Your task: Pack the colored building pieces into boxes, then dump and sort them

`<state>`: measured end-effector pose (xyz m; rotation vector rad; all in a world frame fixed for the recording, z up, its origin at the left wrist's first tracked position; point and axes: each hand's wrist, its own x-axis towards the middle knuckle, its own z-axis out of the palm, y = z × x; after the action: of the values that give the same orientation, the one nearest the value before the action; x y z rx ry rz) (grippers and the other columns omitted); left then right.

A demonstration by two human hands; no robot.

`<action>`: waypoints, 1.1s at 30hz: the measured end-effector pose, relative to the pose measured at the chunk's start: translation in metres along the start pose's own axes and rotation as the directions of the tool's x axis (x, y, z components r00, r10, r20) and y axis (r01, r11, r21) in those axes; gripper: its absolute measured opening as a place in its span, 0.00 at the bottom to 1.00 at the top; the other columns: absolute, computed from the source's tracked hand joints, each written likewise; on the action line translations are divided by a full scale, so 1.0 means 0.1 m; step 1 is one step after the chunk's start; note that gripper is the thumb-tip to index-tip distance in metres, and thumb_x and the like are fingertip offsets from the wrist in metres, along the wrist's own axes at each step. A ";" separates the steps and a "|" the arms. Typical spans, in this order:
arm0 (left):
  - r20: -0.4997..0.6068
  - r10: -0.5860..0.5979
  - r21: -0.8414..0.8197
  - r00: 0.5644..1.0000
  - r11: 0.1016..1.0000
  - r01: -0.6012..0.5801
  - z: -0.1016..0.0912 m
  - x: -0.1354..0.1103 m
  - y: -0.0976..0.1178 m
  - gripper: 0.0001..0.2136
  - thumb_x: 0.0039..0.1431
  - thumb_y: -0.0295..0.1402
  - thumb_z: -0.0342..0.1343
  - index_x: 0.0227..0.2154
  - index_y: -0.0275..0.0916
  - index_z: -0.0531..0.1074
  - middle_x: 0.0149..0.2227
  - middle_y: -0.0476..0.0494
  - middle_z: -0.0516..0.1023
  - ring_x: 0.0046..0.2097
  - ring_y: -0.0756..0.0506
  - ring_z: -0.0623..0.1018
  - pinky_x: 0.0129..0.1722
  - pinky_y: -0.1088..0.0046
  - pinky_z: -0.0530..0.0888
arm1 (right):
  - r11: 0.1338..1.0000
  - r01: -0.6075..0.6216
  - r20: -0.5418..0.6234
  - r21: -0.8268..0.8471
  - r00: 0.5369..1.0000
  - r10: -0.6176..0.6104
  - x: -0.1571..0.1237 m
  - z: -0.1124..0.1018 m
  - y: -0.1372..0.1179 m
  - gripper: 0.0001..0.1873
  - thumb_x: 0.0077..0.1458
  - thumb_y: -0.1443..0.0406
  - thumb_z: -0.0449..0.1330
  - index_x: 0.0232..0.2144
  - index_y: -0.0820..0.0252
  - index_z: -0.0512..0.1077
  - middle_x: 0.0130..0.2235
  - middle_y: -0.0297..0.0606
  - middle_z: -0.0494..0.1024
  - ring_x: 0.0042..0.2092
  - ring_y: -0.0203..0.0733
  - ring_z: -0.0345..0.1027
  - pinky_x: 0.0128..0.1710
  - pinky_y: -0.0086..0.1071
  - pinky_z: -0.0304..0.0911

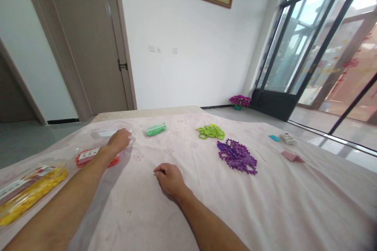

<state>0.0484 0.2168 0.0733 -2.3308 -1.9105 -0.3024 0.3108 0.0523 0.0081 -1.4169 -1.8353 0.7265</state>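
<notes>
I am laying my left hand (119, 141) on the clear box (103, 133) at the far left, just beyond the box of red pieces (86, 156); I cannot tell whether its fingers are gripping. My right hand (171, 178) is resting near centre on the tablecloth (265, 204), fingers curled closed.

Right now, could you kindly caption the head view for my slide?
Left hand on a clear box, right hand resting on the pink tablecloth near purple pieces.
</notes>
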 end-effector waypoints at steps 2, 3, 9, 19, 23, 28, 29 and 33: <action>-0.054 0.067 -0.031 0.996 0.997 -0.068 -0.06 -0.12 0.12 0.19 0.60 0.27 0.45 0.47 0.35 0.79 0.50 0.34 0.78 0.55 0.40 0.76 0.59 0.64 0.69 | 1.000 0.011 -0.012 0.013 1.000 -0.011 0.01 0.01 0.01 0.12 0.55 0.67 0.59 0.37 0.52 0.83 0.39 0.35 0.85 0.43 0.41 0.75 0.45 0.31 0.64; -0.075 0.098 -0.043 0.992 0.994 -0.102 -0.08 -0.20 0.20 0.21 0.62 0.27 0.43 0.48 0.36 0.79 0.50 0.35 0.78 0.55 0.41 0.76 0.59 0.65 0.69 | 0.999 0.009 -0.017 0.038 1.000 -0.008 0.01 0.03 0.02 0.12 0.55 0.68 0.59 0.36 0.53 0.83 0.37 0.34 0.84 0.40 0.40 0.75 0.43 0.30 0.65; -0.171 0.386 -0.230 0.906 0.879 -0.418 -0.08 -0.91 0.77 0.19 0.64 0.25 0.42 0.41 0.43 0.81 0.47 0.41 0.81 0.48 0.43 0.79 0.54 0.64 0.74 | 0.832 -0.181 -0.109 0.524 0.955 0.277 0.12 0.11 0.13 0.16 0.53 0.65 0.55 0.42 0.59 0.78 0.31 0.33 0.77 0.22 0.33 0.65 0.20 0.26 0.60; -0.321 0.511 -0.455 0.798 0.655 -0.603 0.15 -1.80 1.18 0.17 0.64 0.24 0.46 0.30 0.46 0.79 0.43 0.46 0.84 0.54 0.45 0.80 0.71 0.48 0.55 | 0.674 -0.049 -0.440 0.737 0.722 0.534 0.27 -0.28 0.33 0.22 0.55 0.59 0.51 0.50 0.59 0.69 0.40 0.38 0.75 0.32 0.36 0.70 0.27 0.28 0.66; -0.381 0.337 -0.525 0.861 0.687 -0.502 0.08 -1.94 1.13 0.16 0.62 0.26 0.47 0.25 0.46 0.77 0.44 0.45 0.84 0.58 0.42 0.77 0.71 0.44 0.51 | 0.759 -0.050 -0.492 0.649 0.734 0.468 0.26 -0.39 0.42 0.25 0.56 0.56 0.53 0.53 0.60 0.69 0.48 0.43 0.75 0.43 0.41 0.72 0.39 0.32 0.69; -0.344 -0.258 -0.743 0.903 0.662 -0.094 0.10 -2.09 1.24 0.10 0.59 0.38 0.56 0.40 0.44 0.78 0.58 0.39 0.72 0.65 0.36 0.69 0.66 0.46 0.64 | 0.853 0.022 -0.401 0.521 0.889 0.222 0.22 -0.34 0.39 0.28 0.51 0.60 0.60 0.56 0.58 0.70 0.58 0.44 0.73 0.54 0.44 0.68 0.52 0.34 0.66; -0.285 -0.357 -0.790 0.890 0.613 -0.007 0.13 -2.10 1.28 0.17 0.57 0.42 0.60 0.48 0.44 0.76 0.60 0.37 0.68 0.66 0.34 0.68 0.65 0.46 0.66 | 0.866 0.016 -0.349 0.500 0.919 0.184 0.21 -0.33 0.36 0.29 0.50 0.62 0.60 0.55 0.58 0.71 0.58 0.44 0.73 0.53 0.44 0.68 0.52 0.34 0.66; -0.026 -0.526 -0.896 0.850 0.389 0.213 0.22 -2.08 1.43 0.48 0.44 0.50 0.70 0.67 0.42 0.58 0.65 0.28 0.58 0.66 0.30 0.67 0.62 0.48 0.69 | 0.968 -0.014 -0.115 0.252 0.992 0.045 0.14 -0.39 0.20 0.28 0.47 0.69 0.60 0.53 0.56 0.75 0.50 0.39 0.78 0.44 0.41 0.72 0.50 0.36 0.66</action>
<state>0.1514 -0.0061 0.0113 -1.9090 -2.4057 -2.0287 0.3514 0.0712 0.0191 -1.2954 -1.5716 0.8382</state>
